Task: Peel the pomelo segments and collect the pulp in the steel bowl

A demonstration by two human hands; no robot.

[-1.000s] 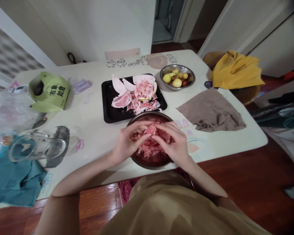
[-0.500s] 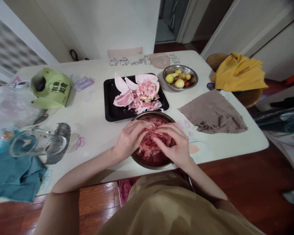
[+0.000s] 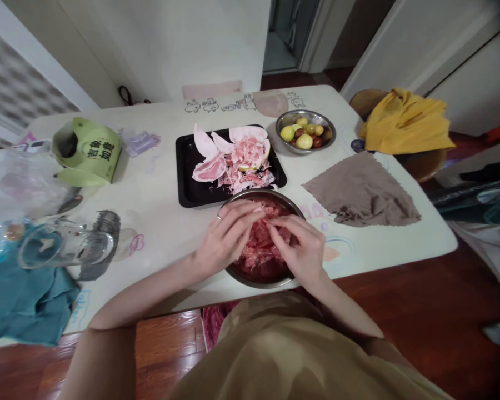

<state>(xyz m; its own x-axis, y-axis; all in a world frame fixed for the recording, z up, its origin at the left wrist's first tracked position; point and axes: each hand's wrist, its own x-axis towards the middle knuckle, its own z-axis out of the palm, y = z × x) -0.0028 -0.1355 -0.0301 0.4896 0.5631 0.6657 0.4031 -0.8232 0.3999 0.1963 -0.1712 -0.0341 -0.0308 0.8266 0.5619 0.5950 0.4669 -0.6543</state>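
Your left hand arches, fingers half curled, over left side of metal bowl; your right hand bends opposite, thumb and forefinger drawn close together. Fingertips nearly meet above pink fruit pulp in bowl; cannot tell whether either hand grips any. Black tray with peel just beyond bowl on desk. Small bowl of fruit right of tray; brown cloth nearer, green box well to your left.

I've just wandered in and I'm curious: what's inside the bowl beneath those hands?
Pieces of reddish-pink pulp lie in the metal bowl. The left hand and right hand hide part of it; whatever lies beneath the top pieces can't be seen.
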